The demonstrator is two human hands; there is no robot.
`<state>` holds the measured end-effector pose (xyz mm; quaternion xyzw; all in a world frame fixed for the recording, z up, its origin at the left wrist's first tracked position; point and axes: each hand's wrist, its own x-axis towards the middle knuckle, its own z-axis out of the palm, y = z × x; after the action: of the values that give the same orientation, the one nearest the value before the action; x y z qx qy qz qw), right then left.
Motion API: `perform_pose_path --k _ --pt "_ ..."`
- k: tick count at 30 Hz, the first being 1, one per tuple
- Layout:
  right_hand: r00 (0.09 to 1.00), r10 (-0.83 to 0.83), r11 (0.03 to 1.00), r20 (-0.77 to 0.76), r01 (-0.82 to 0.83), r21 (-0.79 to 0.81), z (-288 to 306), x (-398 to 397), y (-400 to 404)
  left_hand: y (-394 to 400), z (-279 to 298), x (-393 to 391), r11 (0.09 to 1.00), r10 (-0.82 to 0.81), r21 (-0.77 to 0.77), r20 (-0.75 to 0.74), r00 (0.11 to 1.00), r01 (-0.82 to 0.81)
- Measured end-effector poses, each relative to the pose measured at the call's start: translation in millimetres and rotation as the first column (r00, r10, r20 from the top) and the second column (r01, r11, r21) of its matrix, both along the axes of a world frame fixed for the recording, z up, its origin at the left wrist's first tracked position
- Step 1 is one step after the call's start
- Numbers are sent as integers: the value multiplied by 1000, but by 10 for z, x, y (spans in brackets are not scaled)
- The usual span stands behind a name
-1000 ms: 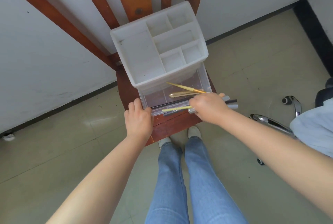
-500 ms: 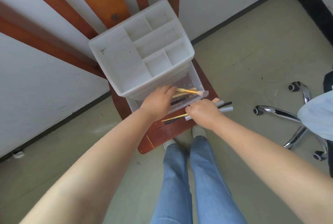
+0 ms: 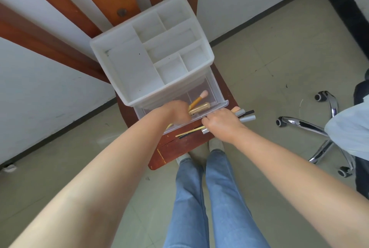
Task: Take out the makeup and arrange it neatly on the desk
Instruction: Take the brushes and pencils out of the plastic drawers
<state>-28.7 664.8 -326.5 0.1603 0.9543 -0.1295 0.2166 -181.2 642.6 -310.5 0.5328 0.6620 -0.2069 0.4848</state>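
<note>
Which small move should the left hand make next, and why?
Probably close on the gold tube and brush and lift them out: the left hand is already in the open drawer beside them, and the right hand holds a full bundle.

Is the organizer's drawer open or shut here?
Open: the drawer juts out beneath the organizer, with a brush visible inside.

A white organizer sits on a wooden chair, its clear drawer pulled open. The left hand reaches into the drawer at a gold tube and a brush. The right hand has its grip closed around a bundle of makeup pens just near the drawer.
</note>
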Motion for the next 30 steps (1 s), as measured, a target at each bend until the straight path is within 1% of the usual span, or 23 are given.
perform_pose_path --k 3,5,8,9,10,11,12,13,15,16,18,20,23,24,26,28,30 --pt "998 48 998 -47 -46 45 -67 41 21 27 -21 -14 999 6 -48 15 1000 -6" --pt "998 58 995 -31 -55 81 11 0 19 42 2 -21 999 -26 -37 22 999 26" --pt "995 48 995 87 -55 80 171 -39 50 15 62 -16 999 -19 34 54 998 17" --pt "988 45 996 149 -56 71 141 -25 74 -21 96 -20 998 9 65 70 998 -13" --pt "980 5 999 201 -13 42 173 -35 86 -73 148 -32 994 38 97 84 996 -47" --pt "985 10 999 171 -19 50 194 -46 88 -140 206 -59 988 70 130 95 993 -82" --pt "991 28 994 129 -41 99 250 -81 99 -225 275 -103 980 100 160 105 989 -116" --pt "992 47 990 121 -62 127 227 -112 122 -323 342 -163 971 130 186 111 985 -149" --pt "983 82 988 162 -101 113 251 -231 154 -545 482 -324 948 205 227 104 973 -224" --pt "990 88 986 110 -102 130 263 -293 178 -660 546 -412 935 251 238 85 964 -264" --pt "991 48 988 122 -64 139 262 -442 228 -878 621 -565 905 352 252 13 936 -344" --pt "991 -26 991 130 8 137 197 -588 260 -1064 664 -662 877 436 253 -56 898 -410" --pt "984 -141 984 106 128 122 197 -833 317 -1288 692 -681 840 523 232 -103 846 -490" --pt "984 -136 984 112 122 128 223 -895 343 -1339 715 -663 830 542 226 -113 833 -509" --pt "987 -56 988 151 33 148 312 -920 365 -1365 805 -622 827 552 215 -130 824 -520" --pt "984 45 985 174 -73 156 462 -855 353 -1282 962 -617 838 535 226 -154 831 -497" --pt "977 107 982 187 -133 136 639 -741 356 -1075 1191 -645 852 501 278 -182 846 -444"
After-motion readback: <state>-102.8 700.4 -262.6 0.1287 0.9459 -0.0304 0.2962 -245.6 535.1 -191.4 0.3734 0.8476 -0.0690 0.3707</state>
